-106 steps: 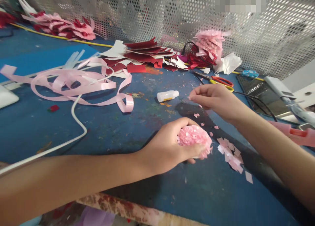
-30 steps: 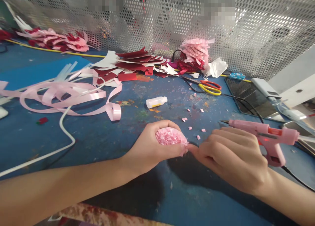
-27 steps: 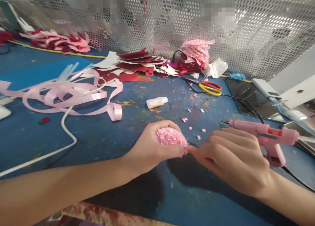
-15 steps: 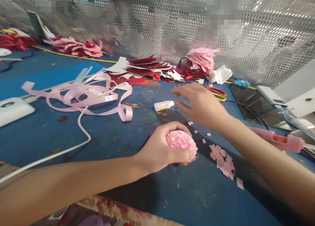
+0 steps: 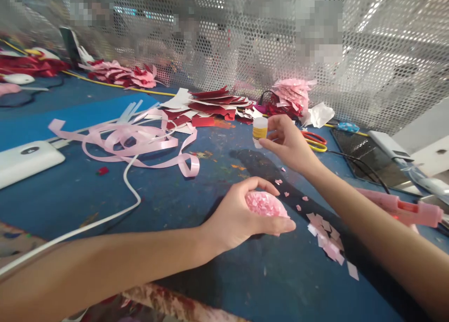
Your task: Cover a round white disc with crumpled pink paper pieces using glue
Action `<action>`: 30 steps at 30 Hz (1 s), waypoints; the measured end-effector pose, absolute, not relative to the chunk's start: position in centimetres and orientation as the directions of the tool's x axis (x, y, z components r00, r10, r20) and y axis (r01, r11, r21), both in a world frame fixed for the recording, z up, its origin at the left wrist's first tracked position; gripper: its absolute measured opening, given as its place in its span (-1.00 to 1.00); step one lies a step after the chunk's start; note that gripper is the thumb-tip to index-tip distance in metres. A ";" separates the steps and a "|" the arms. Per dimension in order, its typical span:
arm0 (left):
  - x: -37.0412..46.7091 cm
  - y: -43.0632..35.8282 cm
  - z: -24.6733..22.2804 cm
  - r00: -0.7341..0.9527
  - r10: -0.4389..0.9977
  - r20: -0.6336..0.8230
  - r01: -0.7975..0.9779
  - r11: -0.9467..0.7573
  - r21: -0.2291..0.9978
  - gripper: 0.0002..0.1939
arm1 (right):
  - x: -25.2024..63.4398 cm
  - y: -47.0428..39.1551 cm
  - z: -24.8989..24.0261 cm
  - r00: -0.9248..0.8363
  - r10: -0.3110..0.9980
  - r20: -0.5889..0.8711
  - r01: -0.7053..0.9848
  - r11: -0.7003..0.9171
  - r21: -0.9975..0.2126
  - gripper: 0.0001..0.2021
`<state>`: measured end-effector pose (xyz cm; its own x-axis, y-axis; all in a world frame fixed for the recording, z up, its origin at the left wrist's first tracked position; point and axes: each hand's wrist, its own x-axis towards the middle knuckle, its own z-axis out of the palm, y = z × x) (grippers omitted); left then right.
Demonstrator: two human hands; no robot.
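Observation:
My left hand (image 5: pixel 242 214) is wrapped around a rounded pink ball (image 5: pixel 264 203) covered in small overlapping flakes, low over the blue tabletop. Part of the ball is hidden by my thumb and palm. Farther away, my right hand (image 5: pixel 287 142) pinches a small white bottle (image 5: pixel 260 128) with a yellow label between thumb and fingers. The bottle is raised off the table, and its lower end is partly out of sight. To the right of the ball lie several cut pink squares (image 5: pixel 328 238), with a few loose pink bits (image 5: pixel 298 207) between.
Curled pink ribbon (image 5: pixel 140 144) and a white cable (image 5: pixel 129 186) lie on the left, by a white device (image 5: pixel 31 161). Red and white sheets (image 5: pixel 210 107) are piled at the back before a perforated metal screen (image 5: pixel 228 46). Scissors (image 5: pixel 315 142) and a pink glue gun (image 5: pixel 403 207) are on the right.
My right hand has closed on the bottle, which was lying on the table, and lifted it. My left hand still holds the pink ball. The whole view has shifted slightly.

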<state>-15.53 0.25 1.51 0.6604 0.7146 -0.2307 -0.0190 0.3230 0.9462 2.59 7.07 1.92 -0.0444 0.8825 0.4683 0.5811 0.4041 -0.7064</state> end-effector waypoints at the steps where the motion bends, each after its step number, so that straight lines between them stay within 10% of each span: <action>1: -15.5 0.2 1.5 0.663 0.710 -0.238 -0.034 0.345 0.938 -0.54 | 2.8 6.7 1.5 -0.012 0.887 0.462 0.574 0.384 -0.724 -0.70; 9: -15.4 0.2 1.2 0.681 0.675 -0.284 -0.042 0.423 0.905 -0.53 | 3.0 5.7 1.0 -0.084 0.863 0.499 0.770 0.374 -0.518 -0.65; 13: -15.6 0.2 1.2 0.668 0.703 -0.244 0.064 0.273 0.960 -0.53 | 0.8 6.7 2.5 -0.256 0.895 0.365 0.847 0.390 -0.361 -0.78; 22: -15.8 0.3 1.1 0.668 0.731 -0.136 0.101 0.093 0.991 -0.58 | -6.5 10.6 4.0 -0.029 0.999 -0.037 0.957 0.017 -0.289 -0.47; 30: -15.9 0.3 1.0 0.686 0.707 -0.173 0.125 0.120 0.985 -0.58 | -0.7 8.4 4.5 -0.003 0.911 0.412 0.825 0.235 -0.513 -0.78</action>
<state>-15.86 0.29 1.05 0.6857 0.7071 -0.1729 0.1249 0.1198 0.9849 -0.70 8.35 4.50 -0.0026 0.9111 0.4122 0.8255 0.2346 -0.5134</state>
